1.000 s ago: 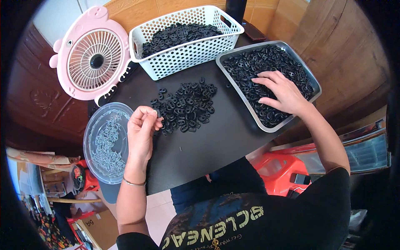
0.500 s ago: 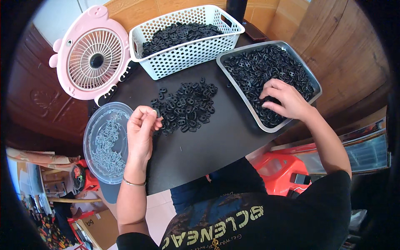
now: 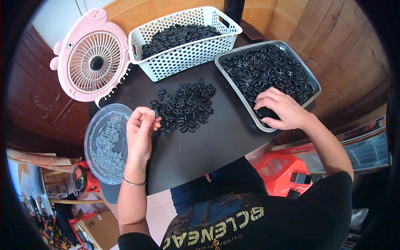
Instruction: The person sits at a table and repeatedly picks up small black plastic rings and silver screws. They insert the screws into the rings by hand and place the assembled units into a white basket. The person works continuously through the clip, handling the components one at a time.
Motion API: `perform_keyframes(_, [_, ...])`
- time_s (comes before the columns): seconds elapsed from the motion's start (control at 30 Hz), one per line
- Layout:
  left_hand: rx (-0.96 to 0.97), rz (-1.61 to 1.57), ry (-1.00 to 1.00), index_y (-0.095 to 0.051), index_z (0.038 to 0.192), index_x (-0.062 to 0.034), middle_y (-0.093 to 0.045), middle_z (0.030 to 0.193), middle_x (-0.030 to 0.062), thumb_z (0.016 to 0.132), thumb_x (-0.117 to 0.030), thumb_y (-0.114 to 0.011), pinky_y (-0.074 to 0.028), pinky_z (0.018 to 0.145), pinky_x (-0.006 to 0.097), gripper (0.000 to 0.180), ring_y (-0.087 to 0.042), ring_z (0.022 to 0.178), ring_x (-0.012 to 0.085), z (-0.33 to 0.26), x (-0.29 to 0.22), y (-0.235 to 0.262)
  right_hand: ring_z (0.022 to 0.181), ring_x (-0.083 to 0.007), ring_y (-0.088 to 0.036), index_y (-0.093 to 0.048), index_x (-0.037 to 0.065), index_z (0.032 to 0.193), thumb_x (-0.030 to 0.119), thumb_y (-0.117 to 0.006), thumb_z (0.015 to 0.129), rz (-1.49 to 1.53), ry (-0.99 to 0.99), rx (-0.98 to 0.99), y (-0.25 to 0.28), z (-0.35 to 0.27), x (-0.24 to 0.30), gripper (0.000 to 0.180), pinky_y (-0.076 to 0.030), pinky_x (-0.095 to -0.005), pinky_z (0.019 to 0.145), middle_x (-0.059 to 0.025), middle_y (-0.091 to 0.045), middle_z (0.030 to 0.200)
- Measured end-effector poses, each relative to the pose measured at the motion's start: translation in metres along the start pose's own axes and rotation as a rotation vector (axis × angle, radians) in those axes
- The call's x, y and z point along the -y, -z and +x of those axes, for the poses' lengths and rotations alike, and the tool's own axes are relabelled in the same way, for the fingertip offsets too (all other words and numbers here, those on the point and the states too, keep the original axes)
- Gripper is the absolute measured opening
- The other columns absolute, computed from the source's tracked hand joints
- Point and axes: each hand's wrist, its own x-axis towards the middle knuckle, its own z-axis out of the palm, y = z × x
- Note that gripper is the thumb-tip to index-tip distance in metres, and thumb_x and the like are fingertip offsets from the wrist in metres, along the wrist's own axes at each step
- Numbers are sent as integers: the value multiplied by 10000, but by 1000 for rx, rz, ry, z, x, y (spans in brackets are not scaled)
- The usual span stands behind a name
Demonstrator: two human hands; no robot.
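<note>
Sorting small black parts at a dark round surface, the person works with 2 bare hands. Left hand is raised just beside the loose pile of black rings, fingertips pinched together near the pile's left edge; something small seems held between thumb and forefinger, but it is too small to tell what. A thin bracelet sits on that wrist. Right hand lies palm down in the grey metal tray, fingers curled and closing into the black pieces at the tray's near corner; whether it has 1 piece or several in its grip cannot be told. The pile lies between the 2 hands, to the right of the left hand and touching distance from it, well left of the right hand, so the left hand is clearly the nearer. The pile's long axis runs diagonally, from near-left to far-right, toward the white perforated basket, which also holds black pieces. To the left hand's own left, overhanging the surface edge, sits a clear round lid or dish holding small pale metal bits. A pink fan shaped like a cartoon animal stands at the far left. A red plastic stool shows below the surface by the person's knee.
</note>
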Motion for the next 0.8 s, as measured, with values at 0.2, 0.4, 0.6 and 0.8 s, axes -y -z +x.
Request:
perform_keyframes(0.2, [3,-38,-7,-542,824,-69,-578,715,19,856,-99,-548,-419,565,175,44,-523,606,60,0,4,3,924,-261,-474,-548,105,961,172,-610,696,-52,-57,-20,-5,1,4,281,-426,-359,800,-77,-489,973])
perform_keyframes(0.4, [-3,22,4,-512,786,-80,-524,703,-1,861,-126,-534,-388,592,190,91,-475,635,66,-1,0,0,912,-257,-477,-553,118,932,145,-638,673,-120,-75,0,-7,5,5,274,-450,-357,746,-66,-469,944])
perform_keyframes(0.6, [4,24,-9,-513,786,-78,-529,704,2,858,-121,-535,-399,590,190,87,-479,625,66,-1,0,0,881,-265,-518,-539,105,919,189,-610,769,-124,-82,5,-10,7,-2,186,-472,-379,718,-73,-475,962])
perform_keyframes(0.8, [-3,17,-5,-517,788,-80,-534,698,3,853,-115,-542,-412,592,189,78,-492,618,66,-1,-1,0,794,-282,-558,-526,69,897,162,-579,803,-134,-84,-49,-16,11,-15,143,-485,-385,671,-94,-495,894])
